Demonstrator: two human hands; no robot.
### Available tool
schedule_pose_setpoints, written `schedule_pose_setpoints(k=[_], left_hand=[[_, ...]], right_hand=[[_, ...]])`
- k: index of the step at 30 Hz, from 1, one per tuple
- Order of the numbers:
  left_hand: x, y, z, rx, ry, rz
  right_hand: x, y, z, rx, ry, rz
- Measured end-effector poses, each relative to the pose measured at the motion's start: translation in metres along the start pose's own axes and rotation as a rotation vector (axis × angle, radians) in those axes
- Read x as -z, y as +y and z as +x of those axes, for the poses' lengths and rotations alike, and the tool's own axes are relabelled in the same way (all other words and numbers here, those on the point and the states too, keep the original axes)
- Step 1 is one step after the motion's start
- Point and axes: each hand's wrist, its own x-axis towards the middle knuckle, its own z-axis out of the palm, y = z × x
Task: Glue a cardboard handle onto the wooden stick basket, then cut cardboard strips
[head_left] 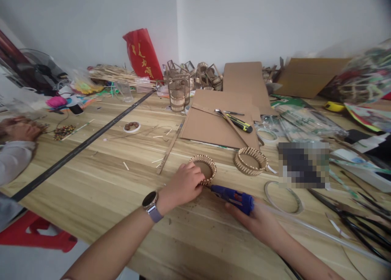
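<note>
My left hand [184,183], with a watch at the wrist, is closed on the near rim of a small round basket of wooden sticks [205,169] that rests on the wooden table [106,182]. My right hand [255,219] grips a blue glue gun [233,196], and its nozzle points left at the basket's base. A clear glue stick trails from the gun to the right. A second round stick basket [251,160] sits just right of the first.
Cardboard sheets [220,121] with a yellow-black utility knife [241,124] lie behind the baskets. A tape ring [284,196], scissors [357,223] and clutter fill the right. Another person's hand [18,129] rests at far left. A black strip [82,143] crosses the table diagonally.
</note>
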Motion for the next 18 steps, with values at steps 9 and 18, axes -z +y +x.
schedule_pose_setpoints(k=[9,18], left_hand=[[0.0004,0.0000,-0.0002,0.007,-0.018,-0.012],[0.0013,0.0008,0.0002,0.009,-0.021,-0.007]], right_hand=[[-0.0032,0.0036,0.0002,0.021,0.036,-0.009],[-0.0019,-0.0004,-0.0021,-0.024,0.019,-0.054]])
